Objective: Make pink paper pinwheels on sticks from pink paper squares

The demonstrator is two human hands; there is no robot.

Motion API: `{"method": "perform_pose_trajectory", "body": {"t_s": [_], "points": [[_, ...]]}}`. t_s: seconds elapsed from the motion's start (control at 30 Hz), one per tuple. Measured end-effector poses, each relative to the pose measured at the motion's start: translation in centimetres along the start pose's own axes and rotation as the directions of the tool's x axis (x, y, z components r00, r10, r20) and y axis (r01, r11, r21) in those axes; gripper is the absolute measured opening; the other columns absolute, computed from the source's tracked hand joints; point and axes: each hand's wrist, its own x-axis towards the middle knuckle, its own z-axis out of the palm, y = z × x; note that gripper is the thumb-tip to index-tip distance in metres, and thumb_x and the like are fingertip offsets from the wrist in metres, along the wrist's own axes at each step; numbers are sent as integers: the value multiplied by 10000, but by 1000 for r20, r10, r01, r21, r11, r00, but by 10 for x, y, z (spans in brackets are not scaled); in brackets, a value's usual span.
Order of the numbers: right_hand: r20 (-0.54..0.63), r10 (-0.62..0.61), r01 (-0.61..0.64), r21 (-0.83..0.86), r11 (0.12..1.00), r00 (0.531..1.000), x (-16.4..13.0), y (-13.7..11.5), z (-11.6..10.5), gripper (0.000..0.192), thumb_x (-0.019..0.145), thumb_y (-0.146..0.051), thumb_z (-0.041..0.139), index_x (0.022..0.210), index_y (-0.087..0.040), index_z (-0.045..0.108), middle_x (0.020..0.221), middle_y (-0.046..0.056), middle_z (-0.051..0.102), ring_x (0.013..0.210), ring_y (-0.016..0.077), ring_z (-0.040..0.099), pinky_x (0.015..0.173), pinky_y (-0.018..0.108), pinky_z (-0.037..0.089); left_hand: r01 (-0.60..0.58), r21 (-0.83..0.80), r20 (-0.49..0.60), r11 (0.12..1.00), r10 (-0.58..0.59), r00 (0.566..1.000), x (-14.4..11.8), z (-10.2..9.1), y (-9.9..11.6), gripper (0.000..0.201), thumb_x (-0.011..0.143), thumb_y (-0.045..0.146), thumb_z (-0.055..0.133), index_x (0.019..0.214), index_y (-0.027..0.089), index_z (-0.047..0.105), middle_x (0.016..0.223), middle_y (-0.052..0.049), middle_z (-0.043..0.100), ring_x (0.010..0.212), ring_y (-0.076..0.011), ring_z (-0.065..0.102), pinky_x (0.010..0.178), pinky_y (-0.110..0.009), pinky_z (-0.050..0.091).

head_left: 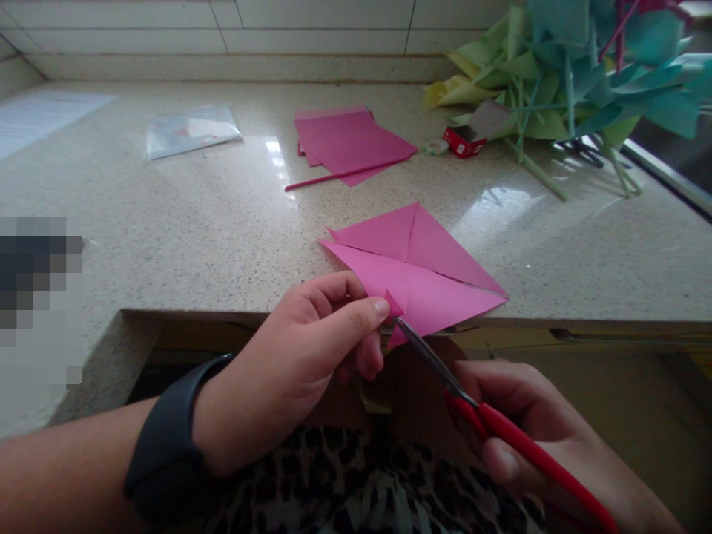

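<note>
While the left hand (300, 356) pinches the near corner of a folded pink paper square (417, 274) at centre frame, the right hand (534, 430) has its grip closed around red-handled scissors (478, 411), blades at the paper's edge. Paper overhangs the speckled stone desk (194, 245). Pink sheets (350, 141) lie upper centre; green and teal paper pinwheels (572, 67) upper right.

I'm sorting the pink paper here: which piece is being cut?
The creased pink sheet at the counter's near edge, pinched by the left hand, scissors at its corner. The pink stack farther back lies untouched.
</note>
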Motion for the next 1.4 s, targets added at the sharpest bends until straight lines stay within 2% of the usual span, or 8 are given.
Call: {"method": "perform_pose_trajectory", "body": {"t_s": [0.2,0.43,0.67,0.93,1.23,1.4], "points": [[-14,19,-18,25,1000,1000,-1,0,1,507,689,-640,793,688,-204,535,715,7,480,685,158,450,596,267,391,10,9,0,1000,-10,1000,0,-1,0,216,916,295,654,738,174,631,563,35,615,502,-64,486,491,-164,363],[78,-6,0,81,997,997,3,-3,2,485,749,-597,771,689,-198,501,669,-19,423,616,116,348,522,247,272,13,8,2,1000,-13,1000,-1,-2,-1,198,921,297,659,765,175,641,567,40,617,504,-61,484,497,-163,362],[26,-32,31,42,999,999,3,-1,2,489,734,-596,775,674,-200,496,682,-1,465,632,130,379,538,258,290,17,-8,-5,1000,-17,1000,-1,-1,0,203,913,295,663,755,172,635,562,35,612,497,-65,480,489,-169,354],[68,2,-5,45,999,998,3,-3,1,495,729,-629,758,680,-202,512,697,9,474,640,139,400,552,261,331,9,12,-4,1000,-9,1000,-1,-2,-1,212,909,305,662,748,173,626,567,32,608,493,-70,460,491,-180,351],[76,-25,20,62,998,997,3,0,-1,462,754,-594,760,697,-193,538,713,8,497,656,137,411,560,248,333,-3,6,-3,1000,3,1000,0,-1,0,218,908,288,658,729,171,620,564,30,610,499,-73,471,499,-180,366],[77,-33,32,13,999,996,4,-2,-2,472,759,-626,739,693,-204,539,685,-3,447,613,132,344,526,268,282,2,-31,-1,1000,-2,1000,0,0,0,203,892,280,672,730,169,624,565,28,596,502,-74,473,496,-180,363]]}}
